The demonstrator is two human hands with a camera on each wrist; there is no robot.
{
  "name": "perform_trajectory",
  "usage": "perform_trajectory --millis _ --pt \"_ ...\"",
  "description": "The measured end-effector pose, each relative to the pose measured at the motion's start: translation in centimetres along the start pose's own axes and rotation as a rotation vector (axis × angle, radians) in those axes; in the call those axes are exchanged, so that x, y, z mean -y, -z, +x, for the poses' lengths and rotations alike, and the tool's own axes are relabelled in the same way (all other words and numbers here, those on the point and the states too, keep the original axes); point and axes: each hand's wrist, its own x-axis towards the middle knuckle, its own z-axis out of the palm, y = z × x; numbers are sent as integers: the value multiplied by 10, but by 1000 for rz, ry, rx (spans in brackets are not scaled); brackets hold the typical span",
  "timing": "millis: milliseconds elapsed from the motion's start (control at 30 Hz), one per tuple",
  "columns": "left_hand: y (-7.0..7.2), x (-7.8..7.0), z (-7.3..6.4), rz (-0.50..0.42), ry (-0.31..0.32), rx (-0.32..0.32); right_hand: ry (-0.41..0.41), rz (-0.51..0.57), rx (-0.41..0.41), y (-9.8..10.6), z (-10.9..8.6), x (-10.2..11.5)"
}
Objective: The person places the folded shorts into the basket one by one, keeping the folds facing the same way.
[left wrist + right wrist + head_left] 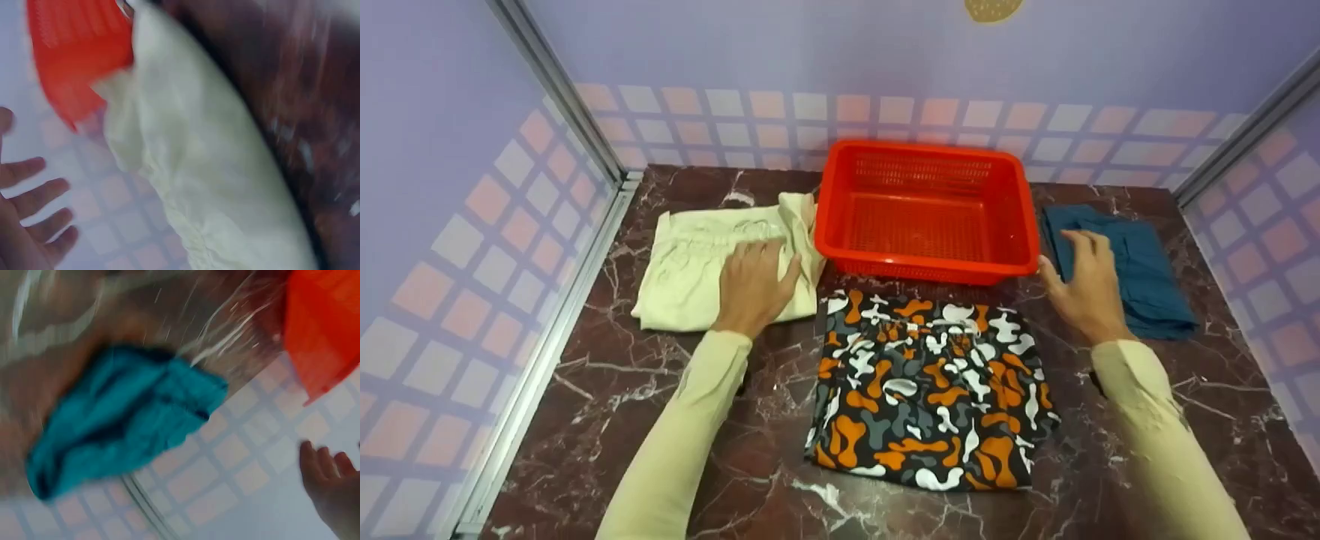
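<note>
My left hand [754, 289] is over the folded cream garment [682, 281], its fingers spread and holding nothing. The left wrist view shows those fingers apart from the cloth. At the right, my right hand [1087, 289] is between a red plastic basket [926, 265] and a folded blue garment [1159, 274], thumb near the basket's front right corner. Whether the thumb touches the rim I cannot tell. No cloth is in that hand. Folded shorts [922, 405] with an orange, white, grey and black pattern lie flat between my forearms, in front of the basket.
Everything lies on a dark red marbled surface [780, 480]. A purple wall [735, 45] with a band of pink and white squares stands behind, and similar panels close off both sides. Metal strips [577, 285] run along the left edge.
</note>
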Motion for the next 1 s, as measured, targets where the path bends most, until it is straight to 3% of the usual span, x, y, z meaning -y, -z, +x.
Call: perform_trajectory --millis 100,200,333,467,633,800,900,1000 --pt "6 -12 -23 -129 90 48 -116 54 6 6 -18 0" --pt "8 -19 -50 -289 233 175 -213 81 50 9 -40 -4" --pt "3 -23 -82 -459 373 307 -339 100 168 9 -69 -7" --pt "-5 -23 -106 -594 428 336 -435 111 292 7 -89 -5" --pt "-12 -28 -121 -839 460 333 -516 172 405 5 -103 4" --pt "-16 -37 -130 -1071 614 377 -623 245 472 3 -113 14" --pt "-17 -43 -138 -1149 711 406 -705 309 491 1 -120 17" --pt "-18 -48 -145 -1158 747 430 -793 421 481 -1 -129 19"
